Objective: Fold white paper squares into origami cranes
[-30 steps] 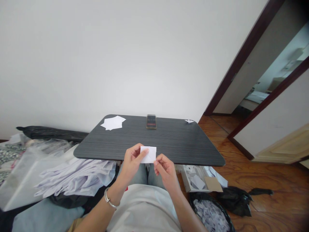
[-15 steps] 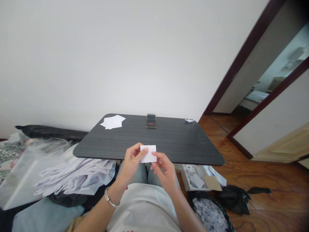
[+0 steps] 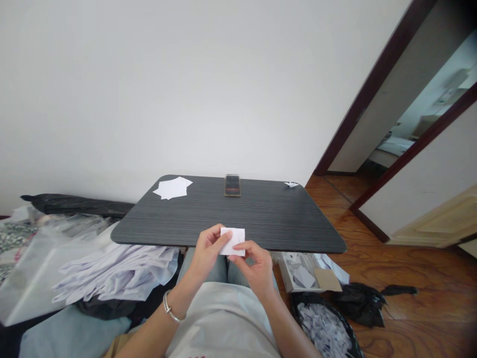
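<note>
A small folded piece of white paper (image 3: 235,237) is held up between both hands, over the near edge of the dark table (image 3: 208,214). My left hand (image 3: 207,248) pinches its left side, thumb across the front and fingers behind. At the lower right corner, my right hand (image 3: 255,263) grips the paper between thumb and fingers. Several loose white sheets (image 3: 173,188) lie overlapping at the table's far left. A small folded white paper shape (image 3: 291,184) sits near the far right corner.
A dark rectangular device (image 3: 232,185) stands at the table's back, by the wall. Piled white cloth (image 3: 115,271) lies at left. Right of my legs, on the wooden floor, are an open box (image 3: 294,283) of papers and a black-lined bin (image 3: 322,325) of paper scraps.
Both hands and the folded paper have shifted slightly right and down in the view. My right thumb and fingers have closed together on the paper's lower right corner.
</note>
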A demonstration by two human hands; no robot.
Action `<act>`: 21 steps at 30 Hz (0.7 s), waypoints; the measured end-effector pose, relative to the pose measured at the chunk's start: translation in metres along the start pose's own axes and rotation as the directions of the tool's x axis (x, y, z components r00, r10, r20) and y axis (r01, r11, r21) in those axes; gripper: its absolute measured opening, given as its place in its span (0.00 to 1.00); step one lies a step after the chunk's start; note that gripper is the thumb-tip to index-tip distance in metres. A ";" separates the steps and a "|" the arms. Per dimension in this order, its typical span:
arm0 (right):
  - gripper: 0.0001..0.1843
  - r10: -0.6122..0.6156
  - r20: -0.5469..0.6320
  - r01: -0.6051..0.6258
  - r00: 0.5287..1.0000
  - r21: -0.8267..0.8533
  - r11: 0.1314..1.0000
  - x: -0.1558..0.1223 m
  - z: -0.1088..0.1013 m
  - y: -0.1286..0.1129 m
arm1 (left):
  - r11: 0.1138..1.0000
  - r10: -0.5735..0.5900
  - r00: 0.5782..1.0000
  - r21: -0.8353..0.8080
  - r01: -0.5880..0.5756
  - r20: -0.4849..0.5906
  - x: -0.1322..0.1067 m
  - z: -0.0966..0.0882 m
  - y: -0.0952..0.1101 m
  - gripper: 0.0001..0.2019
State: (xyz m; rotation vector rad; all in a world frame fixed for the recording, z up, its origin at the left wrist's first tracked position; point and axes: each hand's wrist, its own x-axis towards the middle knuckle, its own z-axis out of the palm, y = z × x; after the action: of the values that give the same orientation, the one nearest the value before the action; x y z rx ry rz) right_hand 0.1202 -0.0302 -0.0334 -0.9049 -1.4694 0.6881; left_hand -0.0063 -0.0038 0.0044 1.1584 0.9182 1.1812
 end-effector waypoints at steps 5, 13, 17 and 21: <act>0.04 -0.009 0.031 0.010 0.999 -0.007 1.000 -0.001 0.000 0.001 | 1.000 0.003 1.000 -0.006 -0.003 0.009 0.000 0.001 0.000 0.15; 0.03 -0.030 0.049 0.033 0.998 -0.057 0.998 0.001 0.000 -0.002 | 1.000 -0.006 0.999 -0.007 0.006 0.033 0.000 0.000 -0.004 0.15; 0.02 -0.009 0.055 0.012 0.998 -0.051 0.999 0.000 0.000 -0.002 | 1.000 -0.014 1.000 -0.011 0.015 0.028 0.001 0.000 -0.008 0.15; 0.03 0.030 0.065 -0.027 0.997 -0.042 0.999 0.000 0.001 -0.001 | 0.999 -0.026 1.000 -0.027 0.027 0.016 0.001 0.000 -0.007 0.15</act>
State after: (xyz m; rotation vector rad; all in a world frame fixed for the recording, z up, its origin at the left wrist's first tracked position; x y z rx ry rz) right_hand 0.1188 -0.0311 -0.0327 -0.9438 -1.5363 0.7171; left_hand -0.0045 -0.0029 -0.0028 1.1286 0.9005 1.1586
